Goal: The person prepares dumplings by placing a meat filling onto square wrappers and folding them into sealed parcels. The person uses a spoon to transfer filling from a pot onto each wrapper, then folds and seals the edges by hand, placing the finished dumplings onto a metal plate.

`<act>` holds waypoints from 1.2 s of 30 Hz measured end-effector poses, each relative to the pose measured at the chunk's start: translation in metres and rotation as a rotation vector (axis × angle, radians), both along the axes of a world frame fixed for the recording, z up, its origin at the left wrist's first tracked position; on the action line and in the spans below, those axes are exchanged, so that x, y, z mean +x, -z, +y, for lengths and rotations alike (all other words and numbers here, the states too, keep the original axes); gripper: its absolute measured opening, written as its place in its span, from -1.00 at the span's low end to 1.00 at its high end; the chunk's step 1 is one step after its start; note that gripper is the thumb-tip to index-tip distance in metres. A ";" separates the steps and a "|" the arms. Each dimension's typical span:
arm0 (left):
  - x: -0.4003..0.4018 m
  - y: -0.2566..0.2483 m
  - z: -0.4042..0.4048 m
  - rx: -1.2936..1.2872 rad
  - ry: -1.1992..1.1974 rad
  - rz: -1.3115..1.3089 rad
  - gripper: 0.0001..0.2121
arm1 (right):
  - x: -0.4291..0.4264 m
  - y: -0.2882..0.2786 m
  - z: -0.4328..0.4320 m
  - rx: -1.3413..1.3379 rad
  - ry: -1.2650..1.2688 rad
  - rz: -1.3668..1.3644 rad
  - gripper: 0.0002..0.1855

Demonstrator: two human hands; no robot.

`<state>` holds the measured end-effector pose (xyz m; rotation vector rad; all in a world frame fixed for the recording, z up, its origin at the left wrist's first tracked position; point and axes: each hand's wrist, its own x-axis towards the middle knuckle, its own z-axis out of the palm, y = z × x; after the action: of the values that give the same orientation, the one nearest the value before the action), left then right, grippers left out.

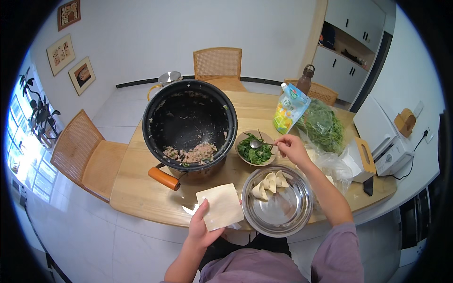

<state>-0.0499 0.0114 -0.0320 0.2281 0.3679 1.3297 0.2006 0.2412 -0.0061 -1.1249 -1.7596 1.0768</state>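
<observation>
A square dough wrapper (221, 207) lies flat across my left hand (203, 226), the thumb pressing on its near left corner. My right hand (293, 150) grips a metal spoon (257, 143) by its handle. The spoon's bowl rests over chopped green leaves (253, 152) in a beige bowl (240, 158). Left of that bowl, a deep black pot (184, 116) holds minced meat filling (198, 154) mixed with green bits, gathered at its near side. Several folded dumplings (269, 182) sit at the far side of a stainless steel basin (279, 212), near my body.
Behind my right hand stand a spouted pouch (288, 109) and a brown bottle (305, 80). Bagged greens (320, 122), a crumpled plastic bag (332, 168) and a tissue box (359, 159) line the right side. The pot's orange handle (164, 178) juts toward me. The basin overhangs the wooden table's (141, 198) front edge.
</observation>
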 end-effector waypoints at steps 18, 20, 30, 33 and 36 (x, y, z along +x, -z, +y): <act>-0.026 0.009 -0.029 -0.037 -0.054 0.040 -0.42 | -0.179 -0.094 -0.023 0.352 -0.256 -0.096 -0.76; -0.029 0.008 -0.031 -0.031 -0.055 0.033 -0.43 | -0.191 -0.090 -0.013 0.366 -0.223 -0.188 -0.74; -0.033 0.006 -0.033 -0.015 -0.063 0.033 -0.43 | -0.215 -0.072 -0.009 0.472 -0.234 -0.150 -0.74; -0.033 0.007 -0.032 -0.012 -0.058 0.031 -0.43 | -0.211 -0.076 -0.007 0.414 -0.304 -0.088 -0.77; -0.035 0.009 -0.031 0.001 -0.054 0.032 -0.43 | -0.202 -0.083 0.000 0.559 -0.308 -0.243 -0.82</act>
<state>-0.0849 -0.0200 -0.0407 0.2423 0.4032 1.3802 -0.0014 0.2414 0.0768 -0.6684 -2.2910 0.5594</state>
